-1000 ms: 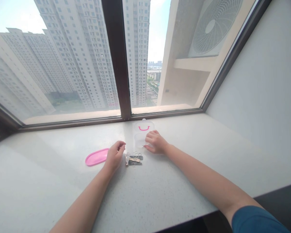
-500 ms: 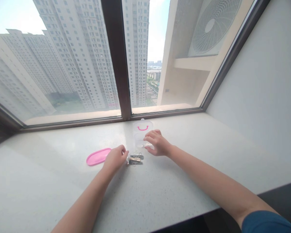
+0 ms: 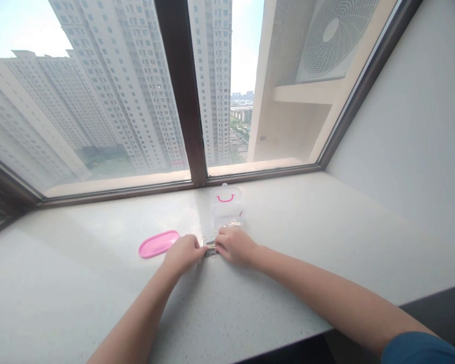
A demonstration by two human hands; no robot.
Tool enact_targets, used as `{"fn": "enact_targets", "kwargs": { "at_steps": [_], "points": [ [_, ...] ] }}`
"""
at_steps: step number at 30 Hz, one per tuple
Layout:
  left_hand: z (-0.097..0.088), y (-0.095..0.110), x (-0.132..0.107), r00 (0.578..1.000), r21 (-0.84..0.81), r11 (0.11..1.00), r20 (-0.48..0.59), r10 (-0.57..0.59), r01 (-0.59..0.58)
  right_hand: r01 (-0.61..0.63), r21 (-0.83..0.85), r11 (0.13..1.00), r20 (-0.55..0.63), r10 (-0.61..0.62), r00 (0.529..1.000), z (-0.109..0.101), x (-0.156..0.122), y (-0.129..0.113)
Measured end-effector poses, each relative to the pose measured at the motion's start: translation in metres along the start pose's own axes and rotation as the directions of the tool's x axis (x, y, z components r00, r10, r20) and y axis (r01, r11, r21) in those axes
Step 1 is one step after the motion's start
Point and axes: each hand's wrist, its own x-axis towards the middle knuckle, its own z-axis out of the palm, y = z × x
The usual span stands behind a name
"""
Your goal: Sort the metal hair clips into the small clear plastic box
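Hands (image 3: 184, 253) curl at hair clips (image 3: 211, 248), can't tell if gripping; pinch one endwise, avoid dragging neighbours.

My left fingers (image 3: 199, 251) and right fingers (image 3: 222, 242) nearly met over the small clips (image 3: 211, 247), leaving only a sliver between. Beyond my right fingers, the clear box (image 3: 227, 214) and window frame (image 3: 199, 172) barred the way; the pink tray (image 3: 155, 245) hemmed my left. I had room rightward along the sill (image 3: 296, 217) and nearer, between my forearms (image 3: 144, 308).
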Motion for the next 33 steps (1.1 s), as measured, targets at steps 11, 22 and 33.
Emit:
{"fn": "enact_targets", "kwargs": {
  "at_steps": [11, 22, 33],
  "points": [
    [-0.001, -0.001, 0.002, 1.0, -0.028, 1.0, -0.019, 0.004, -0.004, -0.259, 0.323, 0.91, -0.08, 0.299, 0.951, -0.008, 0.003, 0.002],
    [-0.002, 0.0, -0.001, 1.0, -0.035, 0.999, 0.003, 0.01, -0.01, -0.386, 0.888, 0.251, 0.277, 0.38, 0.883, -0.002, 0.0, -0.01],
    [-0.016, 0.003, -0.006, 0.995, -0.233, 0.972, 0.097, 0.004, 0.019, -0.459, 0.888, 0.027, 0.429, 0.311, 0.848, -0.012, -0.012, -0.004]
  ]
}}
